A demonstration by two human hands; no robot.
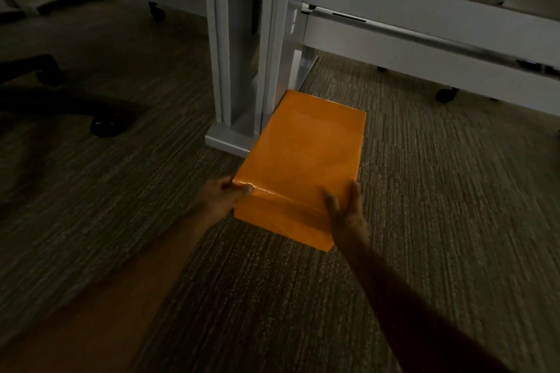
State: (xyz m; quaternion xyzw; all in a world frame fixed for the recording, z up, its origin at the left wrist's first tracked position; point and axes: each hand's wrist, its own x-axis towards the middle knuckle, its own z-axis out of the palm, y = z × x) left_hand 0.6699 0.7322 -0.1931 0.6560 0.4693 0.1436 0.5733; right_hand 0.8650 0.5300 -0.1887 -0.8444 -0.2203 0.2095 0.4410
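An orange wrapped box (300, 160) lies on the carpet, its far end against the base of a white desk leg. My left hand (222, 197) grips the box's near left corner, thumb on the top edge. My right hand (345, 209) holds the near right corner, fingers curled over the top and side. Both forearms reach in from the bottom of the view.
A white desk leg column (239, 48) stands right behind the box, with white panels (424, 39) on castors running off to the right. A black office chair base (60, 94) with castors sits at the left. Dark striped carpet (439, 191) covers the floor.
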